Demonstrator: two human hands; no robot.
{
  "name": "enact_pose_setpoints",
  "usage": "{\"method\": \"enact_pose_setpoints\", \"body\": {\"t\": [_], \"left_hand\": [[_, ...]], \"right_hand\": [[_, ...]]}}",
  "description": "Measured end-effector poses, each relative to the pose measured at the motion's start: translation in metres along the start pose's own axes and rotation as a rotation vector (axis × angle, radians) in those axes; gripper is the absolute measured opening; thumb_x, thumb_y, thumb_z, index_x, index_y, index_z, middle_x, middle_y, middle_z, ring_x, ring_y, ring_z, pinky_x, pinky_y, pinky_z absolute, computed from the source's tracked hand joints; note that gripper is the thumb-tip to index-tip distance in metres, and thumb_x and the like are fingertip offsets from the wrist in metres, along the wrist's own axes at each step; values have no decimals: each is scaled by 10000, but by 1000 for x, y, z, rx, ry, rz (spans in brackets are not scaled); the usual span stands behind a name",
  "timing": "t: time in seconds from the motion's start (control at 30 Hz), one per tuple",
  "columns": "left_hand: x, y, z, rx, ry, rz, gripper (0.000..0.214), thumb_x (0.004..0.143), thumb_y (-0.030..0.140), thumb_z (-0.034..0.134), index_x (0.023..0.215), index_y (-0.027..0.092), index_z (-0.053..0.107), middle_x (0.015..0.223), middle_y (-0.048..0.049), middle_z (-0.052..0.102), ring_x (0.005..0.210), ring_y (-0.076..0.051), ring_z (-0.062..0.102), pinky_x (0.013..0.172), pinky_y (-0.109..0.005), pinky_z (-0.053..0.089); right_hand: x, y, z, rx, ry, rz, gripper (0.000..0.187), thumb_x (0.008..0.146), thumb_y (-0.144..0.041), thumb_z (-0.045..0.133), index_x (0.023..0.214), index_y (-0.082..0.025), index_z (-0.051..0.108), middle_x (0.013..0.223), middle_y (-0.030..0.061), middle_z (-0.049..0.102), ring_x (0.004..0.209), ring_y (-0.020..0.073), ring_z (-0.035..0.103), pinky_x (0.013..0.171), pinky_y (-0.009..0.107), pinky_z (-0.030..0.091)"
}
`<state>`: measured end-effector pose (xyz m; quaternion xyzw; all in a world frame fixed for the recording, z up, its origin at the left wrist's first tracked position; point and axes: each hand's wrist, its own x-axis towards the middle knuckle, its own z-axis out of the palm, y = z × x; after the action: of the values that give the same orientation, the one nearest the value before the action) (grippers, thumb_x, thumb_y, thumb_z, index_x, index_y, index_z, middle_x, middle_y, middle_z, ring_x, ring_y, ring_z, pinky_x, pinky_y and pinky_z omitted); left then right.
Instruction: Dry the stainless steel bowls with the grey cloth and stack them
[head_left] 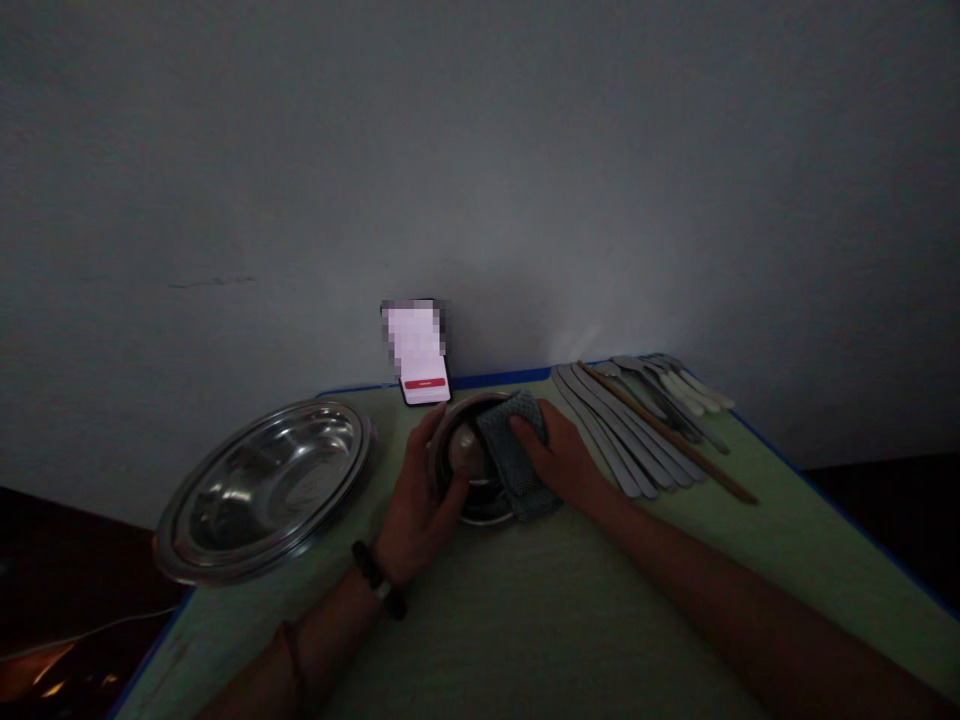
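A round metal bowl [484,517] is at the middle of the table, between my two hands. My left hand [420,510] grips its left rim, the thumb over the inner side and the fingers around the outside. In my right hand [559,455] is a grey-blue cloth [514,460], pinched under the thumb and laid over the bowl's right rim. Part of the cloth hangs down outside the bowl. The fingers of the right hand are partly hidden behind the cloth.
Stacked shiny metal basins [176,560] stand at the left table edge. A lit phone [424,350] leans on the wall [480,180] behind the bowl. On the right lie several table knives [622,430], a long wooden stick [675,440] and white-handled cutlery [682,390]. The green table [480,640] has blue edging.
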<state>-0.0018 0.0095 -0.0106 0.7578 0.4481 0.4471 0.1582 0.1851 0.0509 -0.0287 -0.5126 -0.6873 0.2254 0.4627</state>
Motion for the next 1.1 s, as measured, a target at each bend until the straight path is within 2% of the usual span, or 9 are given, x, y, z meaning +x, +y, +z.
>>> {"method": "enact_pose_setpoints", "body": {"t": [0.2, 0.4, 0.77, 0.97, 1.1], "left_hand": [[0, -3, 0, -51, -7, 29, 577, 854, 193, 542, 1367, 275, 289, 1363, -98, 437, 1258, -252, 442, 1048, -491, 371], [-1, -4, 0, -38, -8, 40, 652, 849, 186, 549, 1405, 295, 226, 1394, -93, 402, 1282, -253, 409, 1061, -493, 351], [0, -5, 0, -67, -23, 25, 587, 843, 170, 542, 1370, 285, 310, 1350, -96, 432, 1242, -262, 436, 1056, -523, 339], [1, -2, 0, 55, 22, 75, 596, 843, 159, 535, 1374, 296, 305, 1360, -94, 375, 1282, -273, 377, 1068, -532, 327], [1, -1, -1, 54, 10, 88, 624, 842, 143, 521, 1392, 296, 271, 1394, -91, 365, 1303, -270, 361, 1077, -535, 315]], "right_hand": [[0, 0, 0, -7, 1, -6, 244, 878, -452, 419, 820, -219, 460, 781, 24, 559, 737, 186, 536, 684, 317, 411], [0, -1, 0, -15, -8, 3, 244, 878, -451, 410, 814, -218, 449, 787, 26, 555, 737, 185, 528, 684, 317, 408], [0, 0, 0, -2, -6, -8, 239, 879, -441, 419, 845, -213, 483, 807, 35, 581, 755, 187, 546, 695, 318, 419], [1, -2, 0, -6, -10, 13, 236, 880, -441, 421, 830, -215, 467, 810, 34, 568, 762, 191, 542, 709, 325, 417], [1, -2, 0, -11, -5, 11, 240, 879, -447, 420, 817, -218, 457, 803, 34, 567, 749, 190, 536, 700, 325, 414]]}}
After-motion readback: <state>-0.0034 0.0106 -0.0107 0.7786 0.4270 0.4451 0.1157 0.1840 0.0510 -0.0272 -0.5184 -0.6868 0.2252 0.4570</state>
